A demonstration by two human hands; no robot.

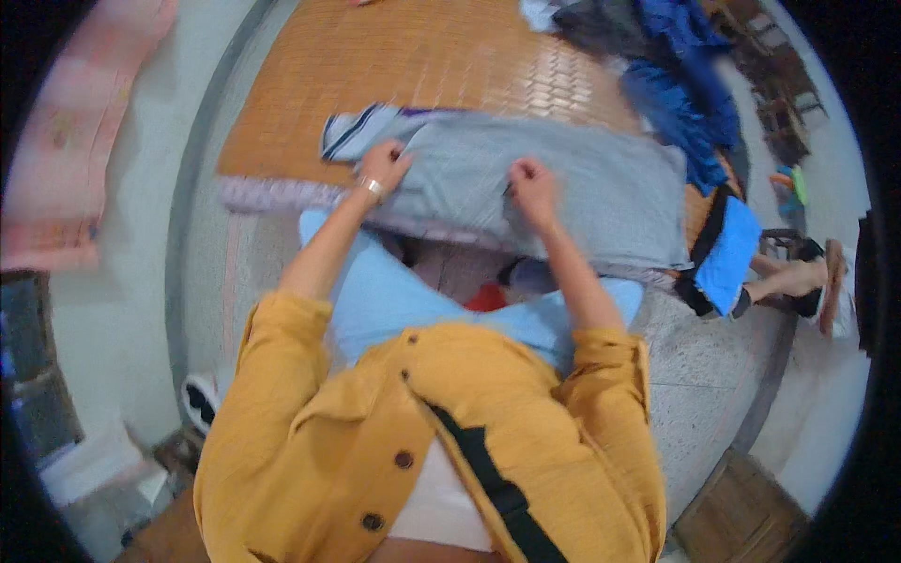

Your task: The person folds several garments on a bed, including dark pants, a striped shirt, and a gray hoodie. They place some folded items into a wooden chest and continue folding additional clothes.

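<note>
A grey garment (601, 188) lies spread lengthwise along the near edge of a woven mat (375, 56); its exact kind does not show. From under its left end sticks out a white cloth with dark stripes (355, 133), with a bit of purple beside it. At the left end, my left hand (385, 165), a bracelet on its wrist, has its fingers closed on the grey fabric. Near the middle, my right hand (535, 190) is curled, its fingertips pinched together at a fold of the same garment. Motion blurs the fingers slightly.
Blue and dark clothes (676, 84) are heaped at the far right of the mat. By its right corner, a blue and black item (727, 253) sits near another person's leg (793, 281). Pink fabric (66, 141) hangs at left. A wooden stool (741, 511) stands lower right.
</note>
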